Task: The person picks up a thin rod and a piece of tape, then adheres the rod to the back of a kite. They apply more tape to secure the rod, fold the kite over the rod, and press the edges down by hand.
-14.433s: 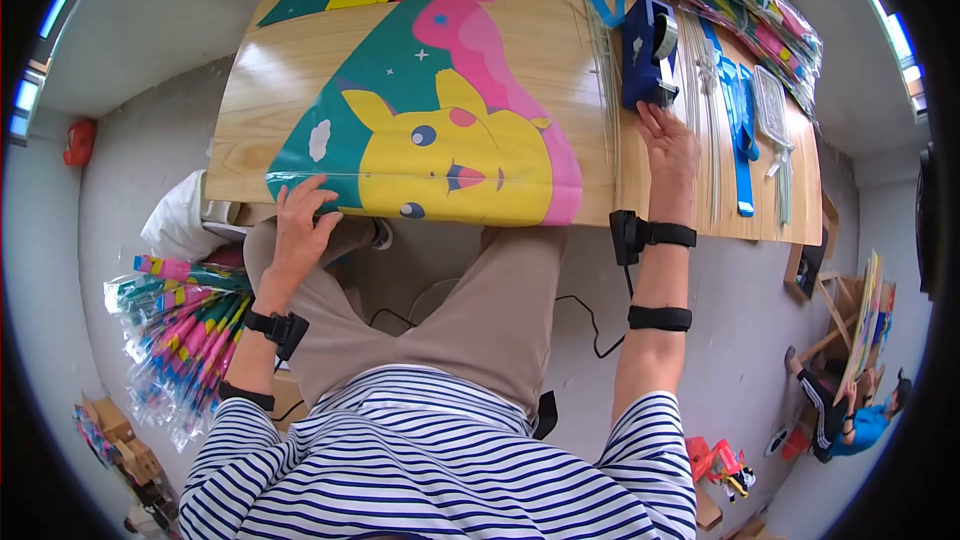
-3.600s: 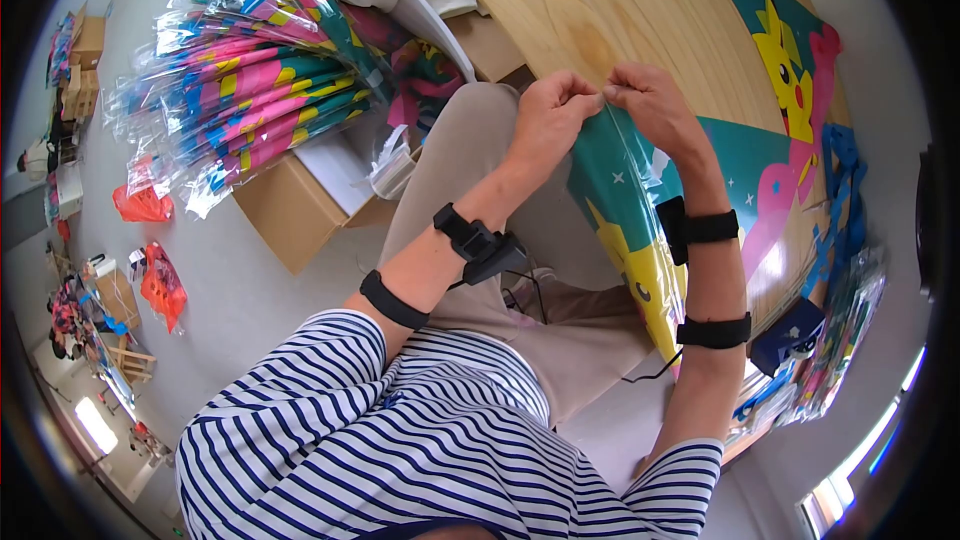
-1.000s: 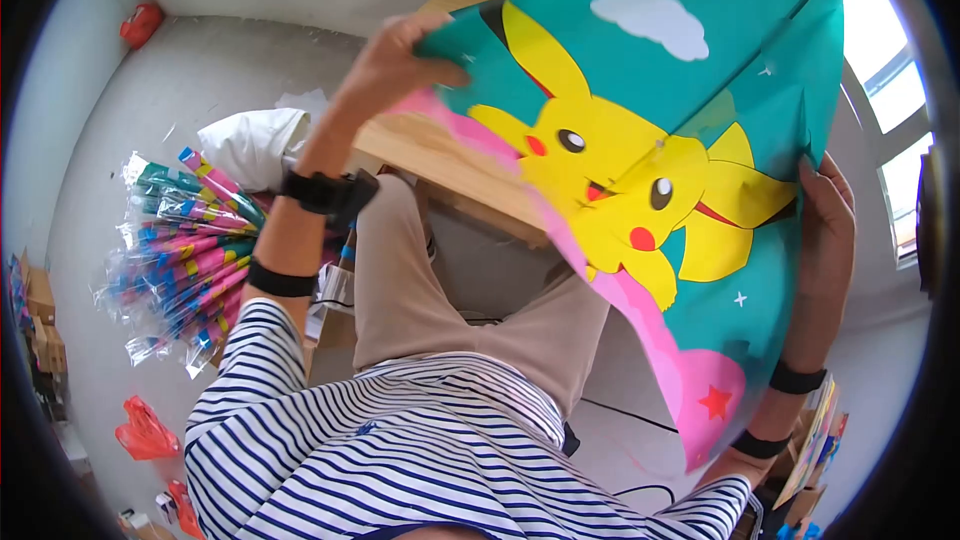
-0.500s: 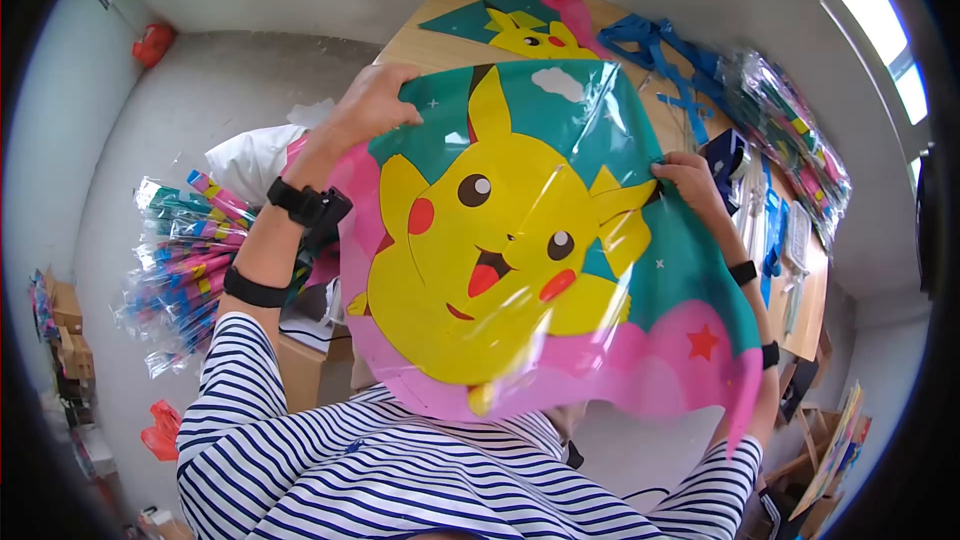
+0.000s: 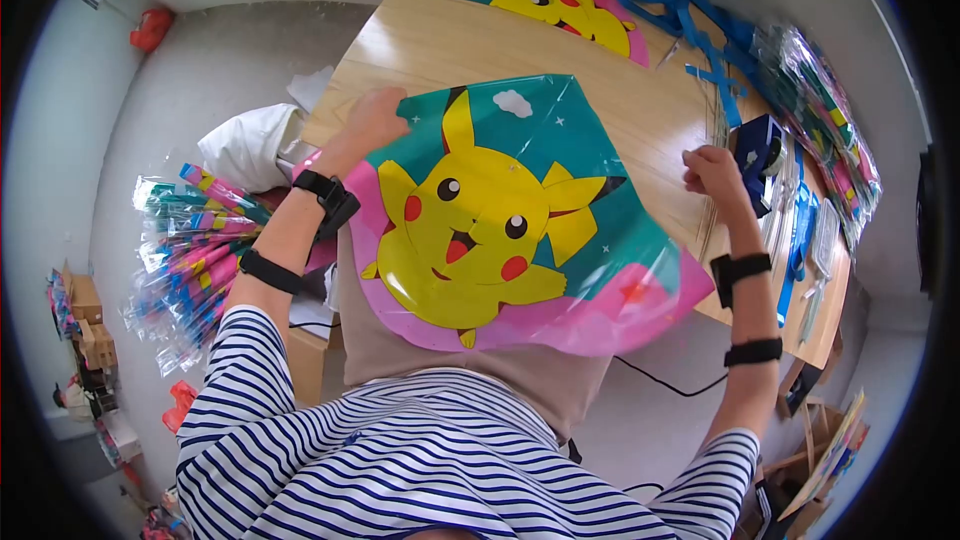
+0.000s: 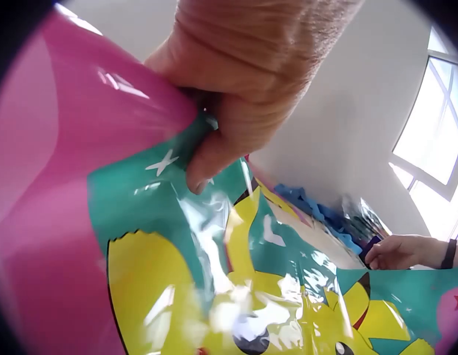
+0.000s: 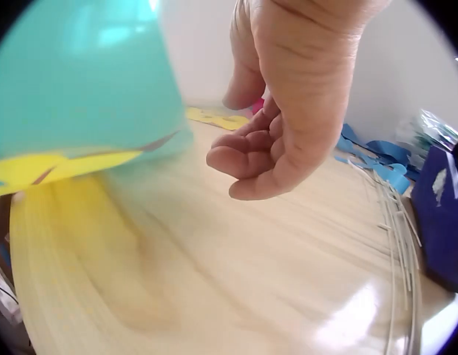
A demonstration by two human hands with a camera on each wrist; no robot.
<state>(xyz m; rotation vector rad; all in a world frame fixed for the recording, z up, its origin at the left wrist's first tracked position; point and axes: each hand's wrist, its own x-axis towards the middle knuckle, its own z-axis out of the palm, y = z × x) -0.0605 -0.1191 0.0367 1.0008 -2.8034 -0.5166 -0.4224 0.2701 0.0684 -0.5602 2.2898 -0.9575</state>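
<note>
A glossy kite sail (image 5: 470, 210), green and pink with a yellow cartoon character, spreads over the near table edge and the lap. My left hand (image 5: 375, 122) pinches its upper left edge; in the left wrist view the thumb of that hand (image 6: 243, 66) lies over the green part. Off to the right of the sail, my right hand (image 5: 715, 172) is above the table with nothing in it. Its fingers (image 7: 277, 174) are loosely curled in the right wrist view, apart from the sail's raised green edge (image 7: 81, 81).
Near the right hand are thin pale rods (image 7: 402, 259) and a dark blue tape dispenser (image 5: 757, 162). Blue ribbon (image 5: 690, 15) and bagged kites (image 5: 820, 130) lie farther back. Another kite sail (image 5: 545, 0) rests at the table's far end. More bagged kites (image 5: 200, 260) fan out at left.
Earlier the sail lay folded on the table, then both hands worked at its corner and lifted it. Since half a second ago, the right hand has let go and moved right; the sail has lowered.
</note>
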